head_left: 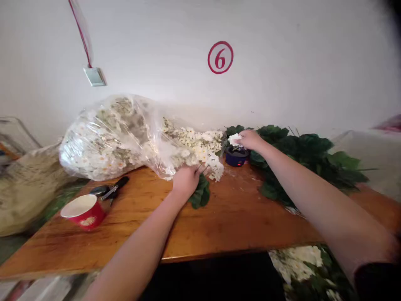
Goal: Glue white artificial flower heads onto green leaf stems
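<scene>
My left hand is closed around the thin stems of an artificial leaf sprig, whose green leaves hang below the fingers. White artificial flowers lie just beyond it, spilling from a clear plastic bag; whether the hand also holds some of these I cannot tell. Farther right, my right hand pinches a white flower over a small dark blue pot with a lit red light. The flower's lower end is hidden, so I cannot tell whether it touches the pot.
A heap of green leaves covers the right of the wooden table. A red paper cup and a black-handled tool are at the left. More white flowers lie below the front edge. A wall stands behind.
</scene>
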Motion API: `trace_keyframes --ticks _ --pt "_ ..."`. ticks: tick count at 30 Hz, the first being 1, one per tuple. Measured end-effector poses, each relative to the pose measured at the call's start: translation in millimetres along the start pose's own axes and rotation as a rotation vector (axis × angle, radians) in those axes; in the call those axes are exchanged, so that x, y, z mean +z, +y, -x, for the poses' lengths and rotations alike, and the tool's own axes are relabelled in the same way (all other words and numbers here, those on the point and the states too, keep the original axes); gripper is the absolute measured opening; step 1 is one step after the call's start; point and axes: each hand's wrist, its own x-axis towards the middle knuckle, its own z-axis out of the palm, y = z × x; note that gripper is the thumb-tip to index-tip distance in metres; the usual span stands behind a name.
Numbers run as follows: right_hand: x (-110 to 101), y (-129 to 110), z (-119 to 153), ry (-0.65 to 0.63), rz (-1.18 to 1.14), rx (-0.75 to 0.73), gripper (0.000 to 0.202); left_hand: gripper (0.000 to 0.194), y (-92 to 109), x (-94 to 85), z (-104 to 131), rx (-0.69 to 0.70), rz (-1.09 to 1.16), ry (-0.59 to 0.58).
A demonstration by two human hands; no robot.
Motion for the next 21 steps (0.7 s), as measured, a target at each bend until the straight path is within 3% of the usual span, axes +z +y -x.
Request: trace_keyframes --ticks 7,14,21 --pt "19.5 2.4 -17.0 -0.064 0.089 0.043 0.020 0.042 5.0 8.4 4.0 -0.058 0.131 -0.006" --pt "26.5 4.2 -12.1 -0.125 0.046 0.092 0.019 0.042 0.6 15.5 2.6 -0.079 0.212 0.025" --pt "16.9 14.8 -7.6 -0.011 -0.031 0.122 0.022 0.045 -2.3 21.5 2.2 -0.114 0.297 0.047"
